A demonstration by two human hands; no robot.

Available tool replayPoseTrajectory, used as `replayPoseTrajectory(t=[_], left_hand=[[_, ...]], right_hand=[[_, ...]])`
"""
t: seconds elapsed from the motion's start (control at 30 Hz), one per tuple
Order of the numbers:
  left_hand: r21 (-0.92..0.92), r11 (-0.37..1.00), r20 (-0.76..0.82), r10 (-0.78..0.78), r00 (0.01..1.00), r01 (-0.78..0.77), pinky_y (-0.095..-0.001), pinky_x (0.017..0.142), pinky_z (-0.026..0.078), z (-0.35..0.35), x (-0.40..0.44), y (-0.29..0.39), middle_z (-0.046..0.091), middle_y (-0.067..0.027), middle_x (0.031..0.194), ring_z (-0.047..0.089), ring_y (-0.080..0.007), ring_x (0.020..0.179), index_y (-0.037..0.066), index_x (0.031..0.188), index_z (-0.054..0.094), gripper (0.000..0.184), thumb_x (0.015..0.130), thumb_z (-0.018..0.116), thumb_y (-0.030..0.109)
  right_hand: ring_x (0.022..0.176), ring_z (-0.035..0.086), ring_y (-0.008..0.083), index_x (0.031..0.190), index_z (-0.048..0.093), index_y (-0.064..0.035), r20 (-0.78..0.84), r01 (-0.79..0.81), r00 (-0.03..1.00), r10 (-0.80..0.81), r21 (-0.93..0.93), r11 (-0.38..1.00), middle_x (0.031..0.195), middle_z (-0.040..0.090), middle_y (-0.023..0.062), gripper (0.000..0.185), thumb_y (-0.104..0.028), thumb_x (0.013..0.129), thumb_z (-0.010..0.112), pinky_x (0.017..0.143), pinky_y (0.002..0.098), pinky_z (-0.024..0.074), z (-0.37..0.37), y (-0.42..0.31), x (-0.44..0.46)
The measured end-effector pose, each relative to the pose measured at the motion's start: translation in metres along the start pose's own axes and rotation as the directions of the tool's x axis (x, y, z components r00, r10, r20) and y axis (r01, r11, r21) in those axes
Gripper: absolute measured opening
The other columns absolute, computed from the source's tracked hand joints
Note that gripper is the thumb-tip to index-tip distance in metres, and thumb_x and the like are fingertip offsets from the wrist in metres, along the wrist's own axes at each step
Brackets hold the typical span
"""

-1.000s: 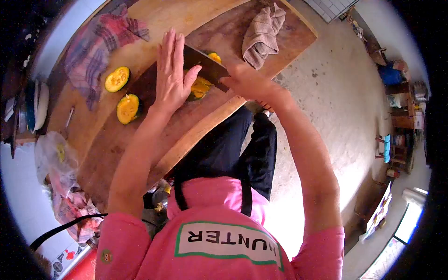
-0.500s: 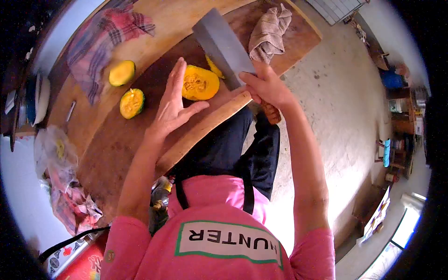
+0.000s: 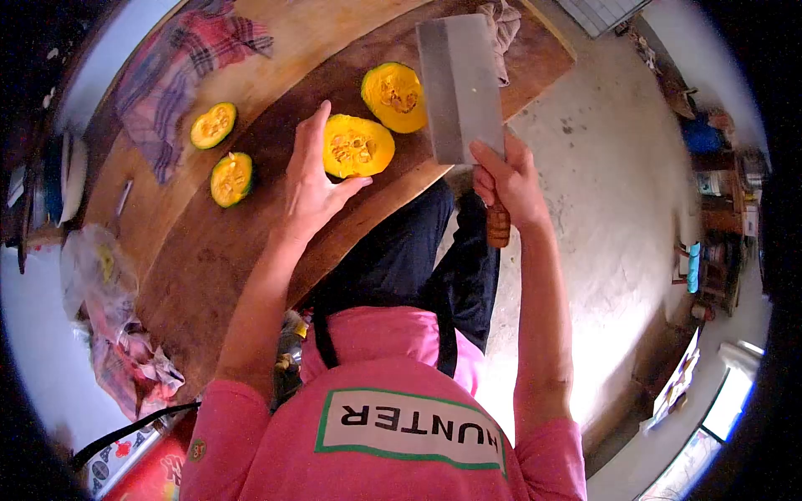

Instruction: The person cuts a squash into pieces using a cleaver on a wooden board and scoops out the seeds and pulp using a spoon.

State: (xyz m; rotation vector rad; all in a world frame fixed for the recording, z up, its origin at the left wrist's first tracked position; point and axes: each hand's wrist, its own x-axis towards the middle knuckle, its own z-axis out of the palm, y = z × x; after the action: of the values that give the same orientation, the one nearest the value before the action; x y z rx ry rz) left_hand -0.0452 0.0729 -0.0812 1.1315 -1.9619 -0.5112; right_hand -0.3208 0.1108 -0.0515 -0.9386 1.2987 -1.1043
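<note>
On dk. wooden table (image 3: 196, 275), nr. front edge: pumpkin half (image 3: 359, 149), cut face up; L hand (image 3: 313, 182) curved round it, can't tell if gripping. R hand (image 3: 513, 179) clamped on cleaver (image 3: 459, 92), at handle. 2nd half (image 3: 394, 96) just beyond. To L: 2 sm. pcs. (image 3: 231, 180), plaid cloth (image 3: 188, 75). Rm.: grey floor (image 3: 593, 217), shelves (image 3: 723, 219) R.

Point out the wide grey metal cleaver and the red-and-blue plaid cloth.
Wide grey metal cleaver (image 3: 462, 92), head view: middle of the blade.
Red-and-blue plaid cloth (image 3: 174, 77), head view: its middle.
</note>
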Motion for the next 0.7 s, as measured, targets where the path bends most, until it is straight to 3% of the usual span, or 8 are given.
replayPoseTrajectory(t=[0.1, 0.2, 0.4, 0.5, 0.6, 0.7], left_hand=[[0.023, 0.999, -0.007, -0.038, 0.999, 0.038, -0.0429, 0.1, 0.044, -0.009, -0.003, -0.003, 0.049, -0.0219, 0.126, 0.052, -0.0382, 0.116, 0.004, 0.147, 0.031, 0.104, 0.059, 0.088, 0.006], [0.063, 0.994, -0.037, -0.088, 0.995, 0.09, -0.0408, 0.101, 0.044, -0.018, -0.005, -0.007, 0.051, -0.0194, 0.126, 0.054, -0.0347, 0.116, 0.004, 0.146, 0.035, 0.103, 0.058, 0.089, 0.007], [0.036, 0.992, -0.062, -0.122, 0.991, 0.124, -0.0391, 0.105, 0.04, -0.026, -0.008, -0.019, 0.052, -0.0177, 0.13, 0.053, -0.0306, 0.12, 0.001, 0.144, 0.039, 0.099, 0.059, 0.088, 0.01], [0.092, 0.992, -0.08, -0.082, 0.993, 0.089, -0.0412, 0.1, 0.044, -0.025, -0.006, -0.019, 0.052, -0.019, 0.125, 0.054, -0.0346, 0.115, 0.001, 0.143, 0.038, 0.099, 0.058, 0.088, 0.009], [0.077, 0.992, -0.095, -0.093, 0.991, 0.101, -0.0412, 0.102, 0.042, -0.021, -0.003, -0.013, 0.051, -0.0192, 0.128, 0.052, -0.0346, 0.118, 0.001, 0.143, 0.038, 0.099, 0.058, 0.088, 0.009], [0.089, 0.992, -0.119, -0.075, 0.99, 0.086, -0.0409, 0.105, 0.041, -0.016, 0.0, -0.017, 0.05, -0.0193, 0.131, 0.051, -0.0344, 0.121, 0.001, 0.143, 0.038, 0.1, 0.057, 0.088, 0.007]], right_hand=[[0.041, 0.04, 0.0099, 0.098, 0.052, -0.0042, -0.03, -0.011, 0.999, 0.014, 0.102, 0.995, 0.055, 0.044, -0.0009, 0.01, -0.012, 0.097, 0.057, 0.039, 0.0274, 0.0315, -0.003, 0.003, -0.014], [0.041, 0.039, 0.0102, 0.101, 0.052, -0.004, -0.048, -0.013, 0.999, 0.017, 0.081, 0.997, 0.055, 0.044, -0.001, 0.01, -0.013, 0.097, 0.057, 0.039, 0.0276, 0.0314, -0.014, 0.011, -0.029], [0.044, 0.038, 0.0075, 0.091, 0.051, -0.0058, -0.159, -0.071, 0.984, 0.078, 0.048, 0.996, 0.056, 0.039, -0.003, 0.014, -0.016, 0.098, 0.058, 0.041, 0.0238, 0.0313, -0.024, 0.03, -0.059], [0.042, 0.042, 0.0104, 0.091, 0.051, -0.0044, -0.166, -0.102, 0.98, 0.113, 0.072, 0.992, 0.056, 0.046, 0.0002, 0.016, -0.017, 0.098, 0.057, 0.04, 0.0272, 0.0335, -0.028, 0.041, -0.071], [0.042, 0.043, 0.0106, 0.09, 0.051, -0.0038, -0.192, -0.104, 0.974, 0.121, 0.097, 0.99, 0.056, 0.047, 0.0006, 0.017, -0.018, 0.098, 0.057, 0.04, 0.0269, 0.0344, -0.032, 0.05, -0.083], [0.043, 0.045, 0.0106, 0.089, 0.051, -0.0042, -0.191, -0.12, 0.975, 0.115, -0.01, 0.993, 0.057, 0.048, 0.0007, 0.017, -0.017, 0.098, 0.057, 0.041, 0.0266, 0.0354, -0.034, 0.048, -0.093]])
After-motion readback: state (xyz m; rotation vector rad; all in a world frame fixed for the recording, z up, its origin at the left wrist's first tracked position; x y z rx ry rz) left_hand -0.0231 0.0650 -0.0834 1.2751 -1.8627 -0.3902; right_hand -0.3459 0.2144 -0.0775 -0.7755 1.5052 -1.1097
